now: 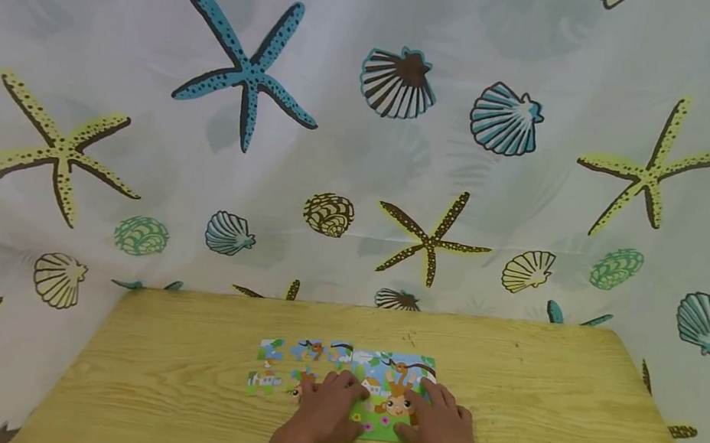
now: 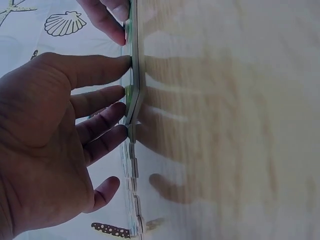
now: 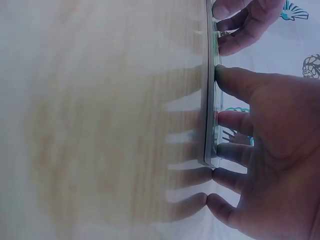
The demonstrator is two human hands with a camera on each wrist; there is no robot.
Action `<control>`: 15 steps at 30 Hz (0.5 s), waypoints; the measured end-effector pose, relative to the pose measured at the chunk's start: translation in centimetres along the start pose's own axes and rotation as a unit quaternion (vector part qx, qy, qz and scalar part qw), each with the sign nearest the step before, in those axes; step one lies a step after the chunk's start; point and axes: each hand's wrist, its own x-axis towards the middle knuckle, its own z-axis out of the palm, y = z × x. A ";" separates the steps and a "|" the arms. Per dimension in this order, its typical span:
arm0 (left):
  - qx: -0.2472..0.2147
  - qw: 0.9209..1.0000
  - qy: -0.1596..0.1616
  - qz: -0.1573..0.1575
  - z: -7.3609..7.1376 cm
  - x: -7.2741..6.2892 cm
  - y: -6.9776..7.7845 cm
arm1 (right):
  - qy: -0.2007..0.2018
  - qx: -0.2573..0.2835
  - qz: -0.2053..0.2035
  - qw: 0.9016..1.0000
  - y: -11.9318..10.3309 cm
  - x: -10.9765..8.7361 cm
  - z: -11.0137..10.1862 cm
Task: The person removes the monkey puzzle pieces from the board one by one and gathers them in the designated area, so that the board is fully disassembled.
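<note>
A jigsaw puzzle (image 1: 373, 431) with a monkey, a house and flowers lies flat on the wooden table between both hands. My left hand (image 1: 328, 412) touches its left side, thumb on the lower part and fingers farther up. In the left wrist view, a puzzle section (image 2: 133, 107) tilts up from the table beneath those fingertips. My right hand (image 1: 443, 431) rests its thumb and several fingertips on the right part of the puzzle, its little finger reaching past the edge. Loose puzzle pieces (image 1: 264, 380) lie to the left, some partly hidden behind the left hand.
The light wooden table (image 1: 573, 426) extends on both sides of the puzzle. Behind it and at its sides hangs a white cloth (image 1: 312, 137) printed with starfish and shells.
</note>
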 end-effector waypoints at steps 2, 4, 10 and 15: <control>0.002 1.000 -0.001 -0.001 0.0 0.0 0.0 | 0.005 -0.006 -0.002 1.000 0.0 0.0 0.0; -0.001 1.000 0.000 0.000 0.1 0.1 -0.1 | 0.007 -0.008 -0.002 1.000 -0.1 -0.1 0.0; -0.032 0.999 -0.009 -0.004 -0.2 0.8 0.0 | 0.004 -0.004 0.000 1.000 -0.3 -0.2 -0.4; -0.073 0.997 -0.026 -0.011 -0.8 1.0 0.3 | 0.003 0.003 0.003 1.000 -0.3 -0.2 -0.1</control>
